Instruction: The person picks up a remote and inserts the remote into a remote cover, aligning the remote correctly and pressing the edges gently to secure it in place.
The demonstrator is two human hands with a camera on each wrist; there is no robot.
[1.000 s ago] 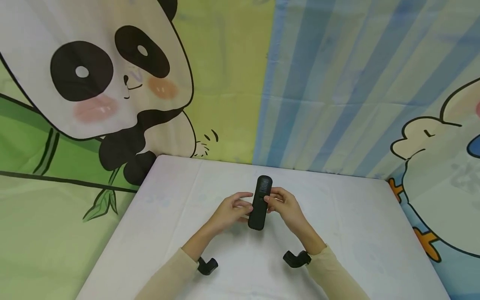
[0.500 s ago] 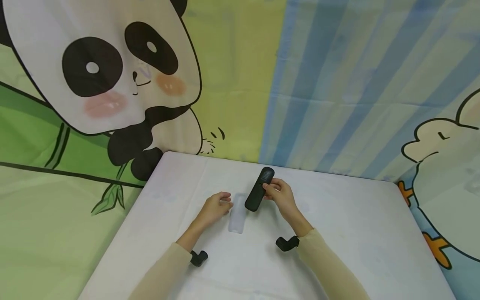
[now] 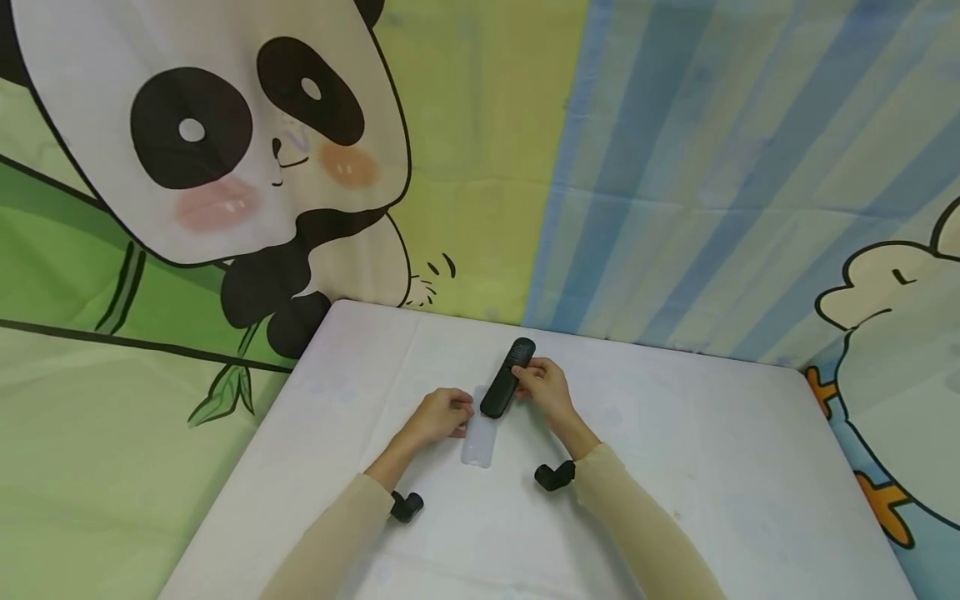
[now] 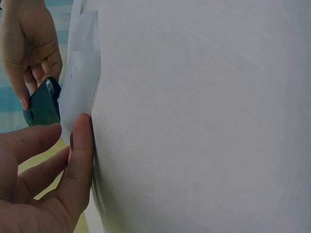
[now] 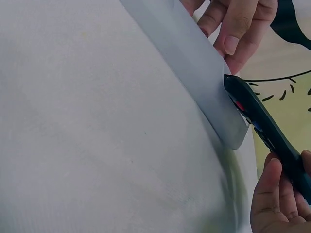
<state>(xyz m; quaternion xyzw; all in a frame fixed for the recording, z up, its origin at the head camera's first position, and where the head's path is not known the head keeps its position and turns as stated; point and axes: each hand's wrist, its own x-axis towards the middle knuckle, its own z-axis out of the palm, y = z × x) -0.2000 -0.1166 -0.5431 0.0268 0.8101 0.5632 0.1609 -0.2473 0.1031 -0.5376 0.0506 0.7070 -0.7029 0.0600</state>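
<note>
My right hand (image 3: 546, 388) pinches a black remote control (image 3: 499, 390) by its side, button face down; red and blue buttons show on the remote (image 5: 257, 121) in the right wrist view. Below it, a translucent remote cover (image 3: 478, 448) lies lengthwise on the white table, partly hidden by the remote's lower end. The left hand (image 3: 437, 415) is at the cover's left edge. In the left wrist view, the cover (image 4: 80, 82) runs between the thumb and a finger of the left hand (image 4: 43, 189), which pinch its edge.
A white cloth covers the table (image 3: 675, 467). Behind it hangs a printed curtain (image 3: 465, 167) with a panda and stripes. Black wrist mounts (image 3: 556, 476) stick out from both beige sleeves (image 3: 637, 525).
The remote has moved out of both hands into the right hand alone and tilted. The cover has come into view on the table. The left hand has let go of the remote and reached the cover.
</note>
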